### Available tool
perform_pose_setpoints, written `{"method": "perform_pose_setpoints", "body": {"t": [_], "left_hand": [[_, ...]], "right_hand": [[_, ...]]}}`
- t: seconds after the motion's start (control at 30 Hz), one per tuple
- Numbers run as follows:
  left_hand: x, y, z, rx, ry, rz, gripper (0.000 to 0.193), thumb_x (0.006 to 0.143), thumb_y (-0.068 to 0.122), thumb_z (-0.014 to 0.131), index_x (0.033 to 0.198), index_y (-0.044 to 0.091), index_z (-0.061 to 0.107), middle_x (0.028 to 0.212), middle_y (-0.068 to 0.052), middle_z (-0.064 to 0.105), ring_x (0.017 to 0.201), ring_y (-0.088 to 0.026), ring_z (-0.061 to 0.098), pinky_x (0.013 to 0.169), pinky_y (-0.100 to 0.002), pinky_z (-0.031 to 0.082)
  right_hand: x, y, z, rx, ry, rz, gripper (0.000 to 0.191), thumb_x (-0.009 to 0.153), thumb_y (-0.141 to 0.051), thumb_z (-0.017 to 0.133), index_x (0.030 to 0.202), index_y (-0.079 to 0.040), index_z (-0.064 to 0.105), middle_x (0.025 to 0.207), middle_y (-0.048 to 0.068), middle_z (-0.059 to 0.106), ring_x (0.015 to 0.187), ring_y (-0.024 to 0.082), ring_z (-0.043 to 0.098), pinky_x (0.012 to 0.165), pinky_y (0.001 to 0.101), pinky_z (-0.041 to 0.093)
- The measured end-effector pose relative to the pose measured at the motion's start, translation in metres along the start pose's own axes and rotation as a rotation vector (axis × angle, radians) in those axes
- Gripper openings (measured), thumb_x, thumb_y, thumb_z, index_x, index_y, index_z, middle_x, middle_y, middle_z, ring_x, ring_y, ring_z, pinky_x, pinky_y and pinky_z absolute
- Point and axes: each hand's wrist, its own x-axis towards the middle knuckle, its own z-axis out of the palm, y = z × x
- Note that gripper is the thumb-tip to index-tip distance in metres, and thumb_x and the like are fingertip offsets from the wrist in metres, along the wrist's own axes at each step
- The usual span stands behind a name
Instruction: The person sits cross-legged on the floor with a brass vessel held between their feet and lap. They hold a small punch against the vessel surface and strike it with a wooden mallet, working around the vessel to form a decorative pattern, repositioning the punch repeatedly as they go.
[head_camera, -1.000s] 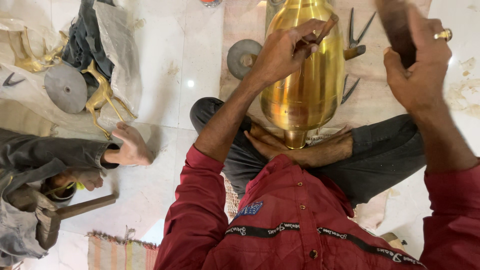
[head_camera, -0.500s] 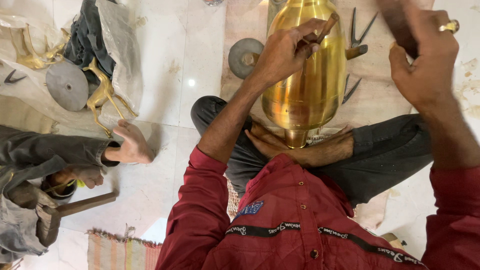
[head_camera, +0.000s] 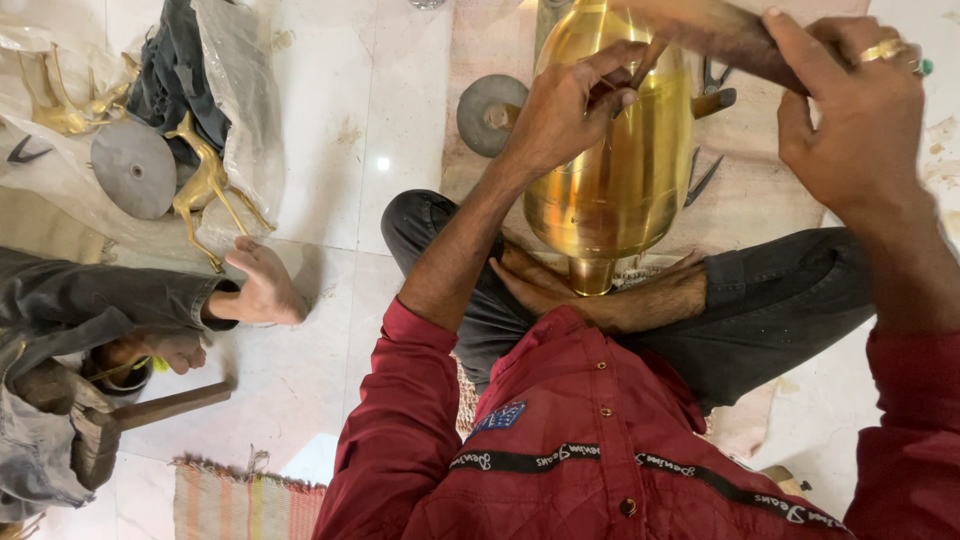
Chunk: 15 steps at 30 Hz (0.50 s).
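Brass vase (head_camera: 615, 150) braced between crossed feet, left hand (head_camera: 570, 115) pinching small punch against its shoulder, right hand (head_camera: 850, 110) gripping wooden mallet (head_camera: 715, 35); risk of dented, skidding surface from glancing blow.

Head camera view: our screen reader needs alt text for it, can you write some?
A seated person in a red jacket steadies a large polished brass vessel between their legs, left hand pressing a small tool to it, right hand gripping a wooden handle. Brass deer figurines lie on plastic to the left.
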Motion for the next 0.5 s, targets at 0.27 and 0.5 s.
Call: {"method": "perform_pose_setpoints", "body": {"t": [0.27, 0.5], "left_hand": [[-0.003, -0.005, 0.006, -0.039, 0.049, -0.008, 0.049, 0.098, 0.015, 0.075, 0.143, 0.016, 0.056, 0.107, -0.010, 0.081, 0.097, -0.020, 0.082, 0.087, -0.037, 0.070], [-0.006, -0.002, 0.008, -0.062, 0.050, -0.010, 0.048, 0.098, 0.014, 0.075, 0.143, 0.013, 0.057, 0.107, -0.010, 0.081, 0.096, -0.021, 0.082, 0.087, -0.037, 0.071]], "right_hand": [[-0.004, 0.011, 0.011, 0.015, -0.045, 0.041, 0.050, 0.105, 0.004, 0.069, 0.152, -0.002, 0.054, 0.117, 0.018, 0.063, 0.102, 0.024, 0.062, 0.090, 0.0364, 0.054], [0.005, -0.002, -0.004, -0.064, -0.007, 0.009, 0.062, 0.091, 0.004, 0.069, 0.151, -0.001, 0.057, 0.113, 0.014, 0.060, 0.095, 0.023, 0.059, 0.080, 0.0390, 0.049]]}}
